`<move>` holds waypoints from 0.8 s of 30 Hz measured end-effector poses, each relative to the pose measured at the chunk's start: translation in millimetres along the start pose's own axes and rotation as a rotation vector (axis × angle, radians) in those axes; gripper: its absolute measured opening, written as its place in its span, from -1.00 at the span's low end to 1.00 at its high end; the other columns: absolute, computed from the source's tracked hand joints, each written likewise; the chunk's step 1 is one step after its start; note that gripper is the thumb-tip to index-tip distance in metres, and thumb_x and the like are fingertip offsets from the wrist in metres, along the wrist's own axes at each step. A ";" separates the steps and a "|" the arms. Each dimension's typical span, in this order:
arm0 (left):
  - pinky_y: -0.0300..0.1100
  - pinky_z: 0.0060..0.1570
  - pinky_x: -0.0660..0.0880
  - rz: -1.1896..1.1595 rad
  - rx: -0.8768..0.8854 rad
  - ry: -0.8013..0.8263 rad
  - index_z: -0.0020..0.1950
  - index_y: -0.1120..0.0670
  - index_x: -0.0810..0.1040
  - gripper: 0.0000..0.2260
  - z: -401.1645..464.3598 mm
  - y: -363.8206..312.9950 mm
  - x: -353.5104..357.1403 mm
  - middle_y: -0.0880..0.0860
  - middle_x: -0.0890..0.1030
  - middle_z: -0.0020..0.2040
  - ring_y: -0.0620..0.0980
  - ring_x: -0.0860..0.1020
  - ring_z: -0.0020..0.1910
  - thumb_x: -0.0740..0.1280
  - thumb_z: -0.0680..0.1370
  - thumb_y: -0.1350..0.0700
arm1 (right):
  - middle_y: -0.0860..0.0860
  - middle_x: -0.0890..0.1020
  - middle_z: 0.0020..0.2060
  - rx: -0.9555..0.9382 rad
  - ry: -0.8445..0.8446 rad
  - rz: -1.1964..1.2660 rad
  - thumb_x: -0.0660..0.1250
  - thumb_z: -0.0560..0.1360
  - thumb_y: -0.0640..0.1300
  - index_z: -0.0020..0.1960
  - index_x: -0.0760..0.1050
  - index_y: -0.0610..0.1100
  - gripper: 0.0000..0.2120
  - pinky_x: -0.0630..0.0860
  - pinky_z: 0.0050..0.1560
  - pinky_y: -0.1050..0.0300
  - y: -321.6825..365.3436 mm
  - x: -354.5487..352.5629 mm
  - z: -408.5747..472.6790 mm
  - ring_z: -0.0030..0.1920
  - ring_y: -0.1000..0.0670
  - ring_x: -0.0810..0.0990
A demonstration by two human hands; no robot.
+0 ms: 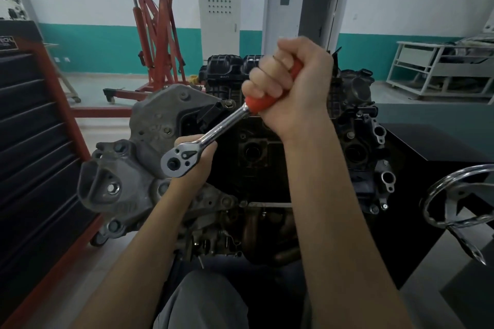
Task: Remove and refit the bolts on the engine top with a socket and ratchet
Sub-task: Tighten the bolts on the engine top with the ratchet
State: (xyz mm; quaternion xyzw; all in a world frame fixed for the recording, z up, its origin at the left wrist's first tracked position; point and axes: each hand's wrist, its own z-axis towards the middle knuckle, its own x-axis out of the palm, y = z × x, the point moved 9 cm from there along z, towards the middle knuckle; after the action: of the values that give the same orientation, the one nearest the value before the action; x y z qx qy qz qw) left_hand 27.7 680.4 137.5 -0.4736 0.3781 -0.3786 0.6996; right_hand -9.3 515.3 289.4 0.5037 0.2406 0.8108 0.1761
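Note:
A chrome ratchet (213,133) with an orange handle is held up above the engine (256,152), angled from lower left to upper right. My right hand (291,85) grips the orange handle in a fist. My left hand (199,161) is beneath the ratchet head (177,159), fingers curled round it from below; any socket under the head is hidden. A bolt (229,104) shows on the engine top beside a black connector, just left of the ratchet shank. The grey timing-end casting (125,168) faces left.
A black and red tool cabinet (34,147) stands close at left. A red engine crane (157,35) is behind on the floor. A chrome handwheel (459,203) of the engine stand sticks out at right. A white rack (441,67) stands at far right.

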 end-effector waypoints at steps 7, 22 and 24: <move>-0.20 -0.43 0.13 -0.269 0.266 -0.011 -0.47 0.18 0.28 -0.69 -2.6 -28.1 -5.5 0.05 0.26 -0.48 -0.10 0.20 -0.46 0.29 0.41 0.14 | 0.08 0.23 -0.63 -0.218 -0.163 0.209 0.16 0.47 -0.22 -0.48 0.23 -0.06 -0.65 0.24 -0.52 0.29 -13.4 -32.2 -44.8 -0.61 0.08 0.16; -0.38 -0.46 0.19 -0.119 0.246 -0.006 -0.41 0.09 0.30 -0.75 1.3 -19.9 1.4 -0.11 0.30 -0.57 -0.20 0.24 -0.50 0.27 0.37 -0.01 | 0.06 0.22 -0.66 -0.018 -0.002 -0.009 0.10 0.49 -0.25 -0.52 0.22 -0.09 -0.60 0.26 -0.52 0.30 1.7 0.3 -1.1 -0.63 0.08 0.17; -0.33 -0.48 0.23 -0.195 0.201 -0.014 -0.52 0.03 0.35 -0.72 2.8 -18.4 1.1 -0.13 0.31 -0.58 -0.20 0.28 -0.54 0.29 0.38 0.04 | 0.06 0.22 -0.65 -0.055 -0.027 0.015 0.11 0.49 -0.25 -0.49 0.21 -0.10 -0.62 0.26 -0.51 0.29 -0.5 -1.0 -7.0 -0.62 0.08 0.17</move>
State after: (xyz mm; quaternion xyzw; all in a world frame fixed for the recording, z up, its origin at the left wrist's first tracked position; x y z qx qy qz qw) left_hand 27.4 675.6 155.5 -0.4381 0.2857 -0.4775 0.7060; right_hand -15.2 513.7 285.7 0.5114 0.2121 0.8115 0.1867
